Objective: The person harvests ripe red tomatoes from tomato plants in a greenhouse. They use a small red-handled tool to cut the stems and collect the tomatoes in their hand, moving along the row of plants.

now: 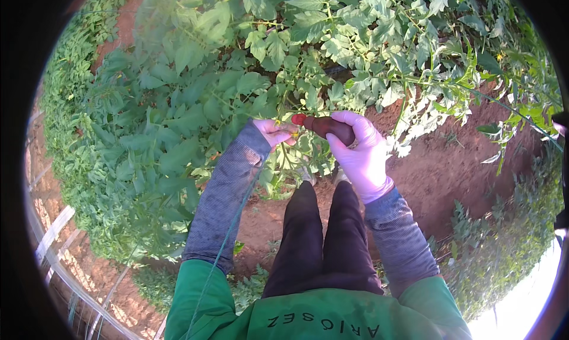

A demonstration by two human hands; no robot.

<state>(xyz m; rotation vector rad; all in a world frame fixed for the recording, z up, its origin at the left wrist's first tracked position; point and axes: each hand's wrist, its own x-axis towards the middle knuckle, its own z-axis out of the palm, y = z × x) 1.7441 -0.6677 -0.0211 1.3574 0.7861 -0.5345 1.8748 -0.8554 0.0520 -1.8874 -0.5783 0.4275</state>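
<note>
My right hand (366, 157), in a thin pale glove, grips a dark brown squeeze bulb (331, 129). The bulb lies on its side, its red round tip (298, 119) pointing left at the stems. Just left of that tip, my left hand (278, 132) pinches small yellow flowers (295, 135) of a tomato plant (266, 86) between thumb and fingers. A narrow gap shows between the tip and the left fingertips. Leaves surround both hands and hide part of the stems.
Green twine (231, 233) crosses my left forearm; another line of twine (511, 111) slants through plants at right. Reddish soil (444, 166) lies right of my legs (324, 242). Pale rails (58, 229) stand at lower left, more plants (489, 251) at lower right.
</note>
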